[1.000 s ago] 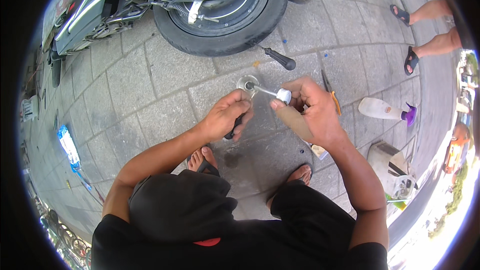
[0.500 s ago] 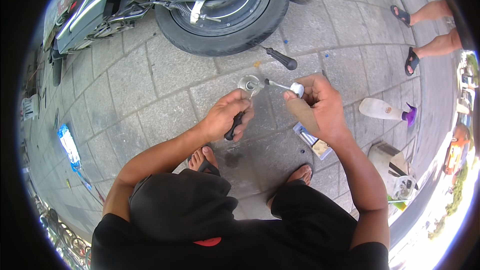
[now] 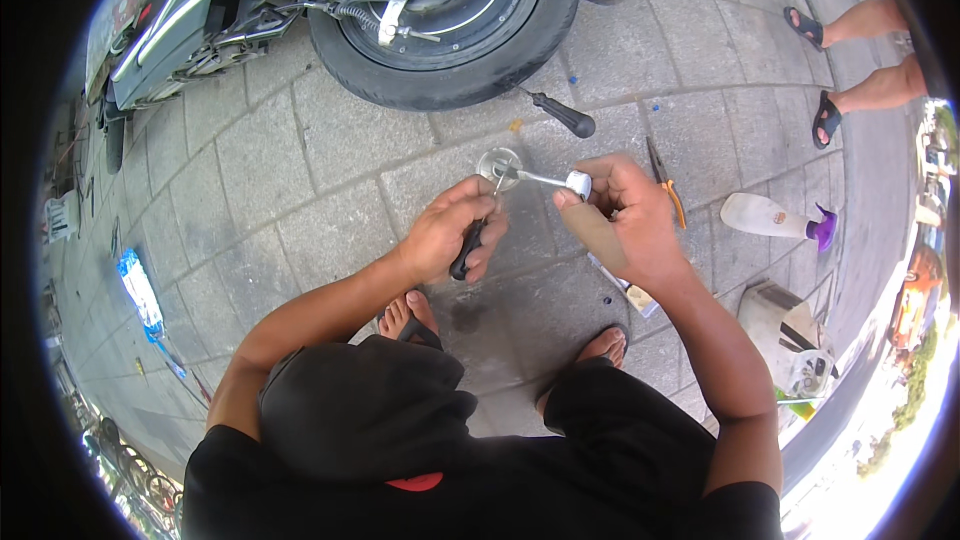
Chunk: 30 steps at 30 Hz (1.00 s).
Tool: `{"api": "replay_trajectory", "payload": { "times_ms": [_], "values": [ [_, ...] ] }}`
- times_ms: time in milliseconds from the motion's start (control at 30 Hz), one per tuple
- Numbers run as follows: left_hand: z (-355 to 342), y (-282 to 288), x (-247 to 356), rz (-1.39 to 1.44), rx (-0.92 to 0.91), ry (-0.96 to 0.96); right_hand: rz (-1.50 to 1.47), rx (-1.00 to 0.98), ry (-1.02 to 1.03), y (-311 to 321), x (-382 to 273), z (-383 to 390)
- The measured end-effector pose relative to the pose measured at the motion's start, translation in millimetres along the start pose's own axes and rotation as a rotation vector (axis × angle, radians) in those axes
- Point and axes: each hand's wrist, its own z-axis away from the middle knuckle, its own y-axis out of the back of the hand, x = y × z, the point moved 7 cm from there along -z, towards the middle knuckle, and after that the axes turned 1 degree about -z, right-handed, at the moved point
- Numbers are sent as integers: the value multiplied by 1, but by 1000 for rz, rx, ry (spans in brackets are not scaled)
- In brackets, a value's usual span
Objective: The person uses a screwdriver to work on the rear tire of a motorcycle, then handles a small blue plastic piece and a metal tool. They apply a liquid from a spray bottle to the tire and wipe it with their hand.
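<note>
My left hand (image 3: 455, 225) is closed round the black handle (image 3: 467, 252) of a tool whose thin metal shaft points up past my fingers. My right hand (image 3: 635, 215), with a tan wrap along the thumb, pinches a white cap (image 3: 578, 183) with a pale applicator stick (image 3: 543, 178) reaching left. The stick's tip meets or overlaps the tool's shaft; which one I cannot tell. Just beyond, a small round clear container (image 3: 487, 166) sits on the paving, partly behind both tools. A small box (image 3: 640, 300) lies partly hidden under my right forearm.
A motorcycle wheel with its tyre (image 3: 400, 90) lies ahead, a black-handled screwdriver-like tool (image 3: 565, 117) beside it. Orange-handled pliers (image 3: 668, 190), a white spray bottle (image 3: 765, 216) and a pale bin (image 3: 775, 315) are to the right. Another person's sandalled feet (image 3: 826, 120) stand at far right.
My right hand has shifted slightly left, bringing the applicator's tip from the right over to the tool's shaft. The pliers now show past my right hand. My left hand has barely moved.
</note>
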Motion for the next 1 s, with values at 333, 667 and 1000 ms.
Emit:
{"api": "replay_trajectory", "payload": {
  "times_ms": [333,667,1000],
  "values": [
    [-10,61,-6,-519,494,-303,354,-65,193,-47,7,-29],
    [-42,66,-2,-701,404,-313,567,-183,220,-88,40,-60],
    [-46,81,-17,-584,401,-267,912,-343,86,-102,37,-71]
  ]
}}
